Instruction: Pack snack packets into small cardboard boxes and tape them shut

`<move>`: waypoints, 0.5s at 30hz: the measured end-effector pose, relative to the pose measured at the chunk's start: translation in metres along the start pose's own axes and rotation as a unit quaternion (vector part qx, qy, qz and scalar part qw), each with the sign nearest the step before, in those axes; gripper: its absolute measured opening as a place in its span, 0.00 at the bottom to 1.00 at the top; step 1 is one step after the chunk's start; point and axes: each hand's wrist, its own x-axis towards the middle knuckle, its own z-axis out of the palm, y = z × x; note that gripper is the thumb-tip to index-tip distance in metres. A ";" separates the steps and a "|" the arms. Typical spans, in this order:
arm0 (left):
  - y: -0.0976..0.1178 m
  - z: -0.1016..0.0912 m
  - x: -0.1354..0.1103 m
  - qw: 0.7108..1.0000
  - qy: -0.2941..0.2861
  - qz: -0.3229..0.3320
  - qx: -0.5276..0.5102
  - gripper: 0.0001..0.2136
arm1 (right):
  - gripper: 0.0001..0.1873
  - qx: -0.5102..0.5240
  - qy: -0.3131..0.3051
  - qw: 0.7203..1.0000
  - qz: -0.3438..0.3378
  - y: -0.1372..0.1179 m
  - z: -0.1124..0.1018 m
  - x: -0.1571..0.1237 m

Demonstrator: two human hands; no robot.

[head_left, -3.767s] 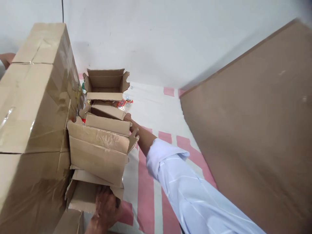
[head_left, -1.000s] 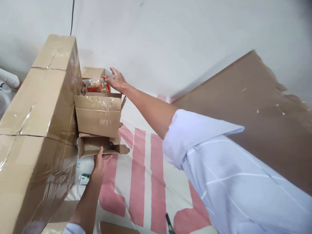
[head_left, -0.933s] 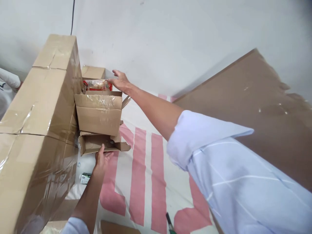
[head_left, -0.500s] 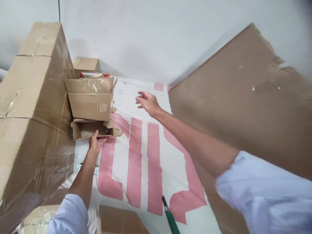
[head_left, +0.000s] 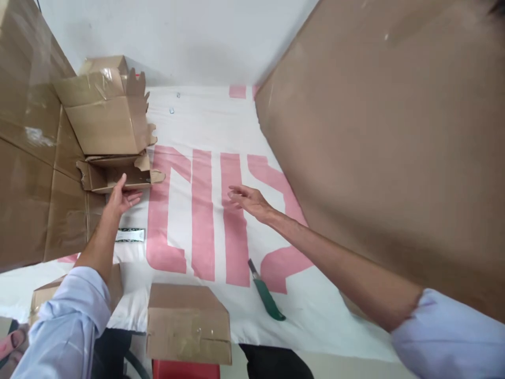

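A left hand (head_left: 121,199), grip splayed, touches an open-topped, ragged-flapped brown cardboard box (head_left: 110,171); the right hand (head_left: 251,202) hovers, grip apart.

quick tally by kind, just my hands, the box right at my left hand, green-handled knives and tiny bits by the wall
Hands: 2, left hand and right hand
Open box at the left hand: 1
Green-handled knife: 1
Tiny bits by the wall: 2
Total: 6

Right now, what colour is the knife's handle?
The knife's handle is green, seen best in the head view.
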 end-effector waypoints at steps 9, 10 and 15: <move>-0.030 -0.009 -0.021 0.987 0.015 0.032 0.158 0.44 | 0.25 0.029 -0.024 0.997 -0.070 0.061 -0.002 -0.031; -0.034 -0.011 -0.026 0.983 0.019 0.030 0.183 0.45 | 0.26 0.028 -0.027 0.996 -0.081 0.066 -0.004 -0.035; -0.046 -0.024 -0.055 0.905 -0.004 0.051 0.422 0.45 | 0.25 0.020 -0.030 0.992 -0.122 0.074 -0.023 -0.053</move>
